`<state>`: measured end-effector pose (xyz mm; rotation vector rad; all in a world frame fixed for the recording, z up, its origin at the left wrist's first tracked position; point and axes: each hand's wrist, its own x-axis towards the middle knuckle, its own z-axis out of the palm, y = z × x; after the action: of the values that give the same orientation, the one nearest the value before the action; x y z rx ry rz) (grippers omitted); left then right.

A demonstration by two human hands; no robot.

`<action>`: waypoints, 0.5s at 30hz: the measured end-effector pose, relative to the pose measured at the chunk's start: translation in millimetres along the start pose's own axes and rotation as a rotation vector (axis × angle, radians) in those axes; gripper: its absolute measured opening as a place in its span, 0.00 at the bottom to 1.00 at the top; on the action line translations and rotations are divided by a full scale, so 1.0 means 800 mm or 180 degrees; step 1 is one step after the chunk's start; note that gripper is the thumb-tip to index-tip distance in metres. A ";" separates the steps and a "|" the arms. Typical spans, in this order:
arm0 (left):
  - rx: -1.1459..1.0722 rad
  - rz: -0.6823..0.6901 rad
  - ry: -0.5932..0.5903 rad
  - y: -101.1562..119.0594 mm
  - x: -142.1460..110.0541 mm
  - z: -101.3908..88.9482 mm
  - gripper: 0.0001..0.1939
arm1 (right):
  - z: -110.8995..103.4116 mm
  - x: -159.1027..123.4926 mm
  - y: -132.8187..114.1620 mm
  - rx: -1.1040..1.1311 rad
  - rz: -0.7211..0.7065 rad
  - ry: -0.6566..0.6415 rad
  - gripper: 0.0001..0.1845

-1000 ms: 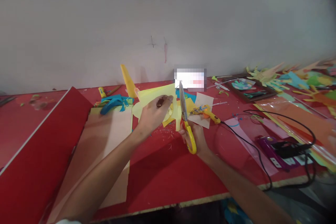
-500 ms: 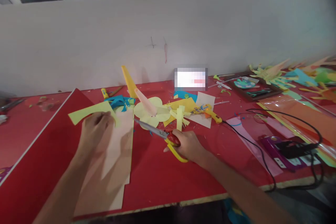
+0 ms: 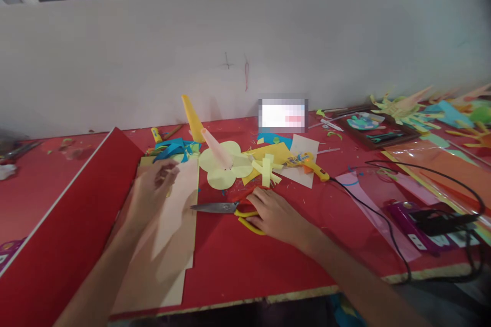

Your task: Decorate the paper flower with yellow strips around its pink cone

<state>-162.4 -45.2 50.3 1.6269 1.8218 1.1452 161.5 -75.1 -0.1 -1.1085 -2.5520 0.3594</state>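
My right hand is closed on the yellow-and-orange handles of a pair of scissors, low over the red tabletop. Its blades look closed and point left. My left hand, fingers curled together, is above a stack of pale pink paper sheets. Whatever lies between those fingertips is too small or hidden to make out. A pale yellow flower-shaped paper with a pink paper cone on it sits beyond the scissors. Behind it stands a yellow cone.
A yellow glue gun with a black cord lies right of yellow paper strips. Blue scraps are behind the sheets. A red board lies left. A purple box and a dark tray are on the right.
The yellow-green paper strip in my left hand is no longer visible there. The scissors have moved down and left, turned level, and their blades point left. The view has shifted slightly.
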 end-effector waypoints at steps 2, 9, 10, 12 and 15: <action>-0.0199 0.0217 -0.0026 0.009 0.015 0.027 0.28 | 0.000 0.001 0.000 0.0102 -0.0063 0.0016 0.12; -0.0363 0.0507 -0.0283 0.015 0.064 0.125 0.29 | -0.022 0.015 0.019 0.0442 0.0665 0.1033 0.07; -0.0276 0.0550 -0.0261 0.016 0.069 0.132 0.25 | -0.027 0.018 0.025 0.0431 0.0825 0.1163 0.08; -0.0135 0.0640 -0.0198 0.021 0.079 0.139 0.21 | -0.038 0.024 0.038 0.0429 0.1035 0.1318 0.11; -0.0297 0.0802 -0.0230 0.028 0.095 0.138 0.21 | -0.047 0.032 0.057 0.0453 0.1138 0.1468 0.13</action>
<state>-79.1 58.6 21.4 1.8561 1.5272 1.2387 190.2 -22.2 23.1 -1.4045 -1.9031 0.3196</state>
